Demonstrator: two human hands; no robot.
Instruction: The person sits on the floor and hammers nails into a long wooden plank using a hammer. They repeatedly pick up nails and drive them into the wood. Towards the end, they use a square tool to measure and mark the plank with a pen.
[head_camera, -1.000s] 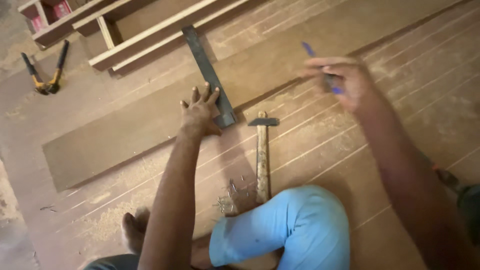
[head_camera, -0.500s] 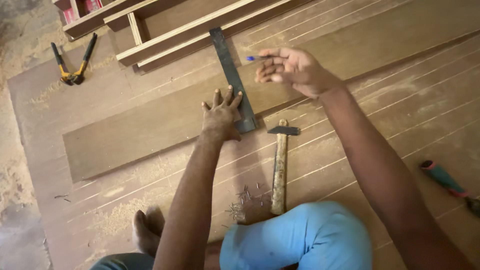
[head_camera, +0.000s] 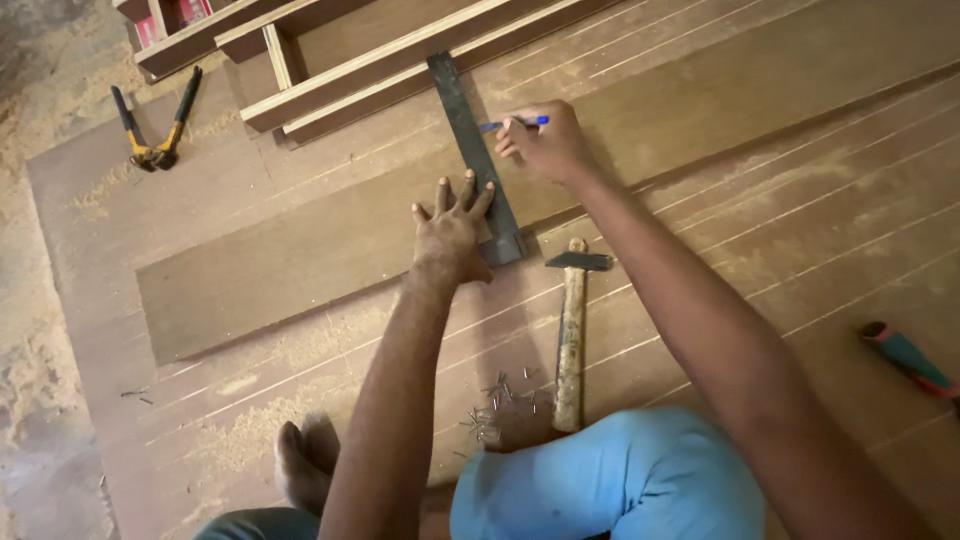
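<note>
My left hand (head_camera: 452, 225) presses flat, fingers spread, on a dark metal square ruler (head_camera: 470, 140) that lies across a long brown board (head_camera: 300, 260). My right hand (head_camera: 545, 140) grips a blue pen (head_camera: 515, 123), its tip touching the right edge of the ruler on the board. A hammer (head_camera: 572, 330) with a wooden handle lies just below the board, between my arms.
Several loose nails (head_camera: 495, 405) lie by my blue-clad knee (head_camera: 610, 480). Yellow-handled pincers (head_camera: 155, 125) sit at top left near sawdust. A wooden frame (head_camera: 360, 60) lies beyond the board. A red and teal tool handle (head_camera: 905, 358) is at right. My bare foot (head_camera: 300, 465) rests below.
My right hand has swung left and down with the pen until its tip met the ruler's edge. My left hand has stayed pressed on the ruler.
</note>
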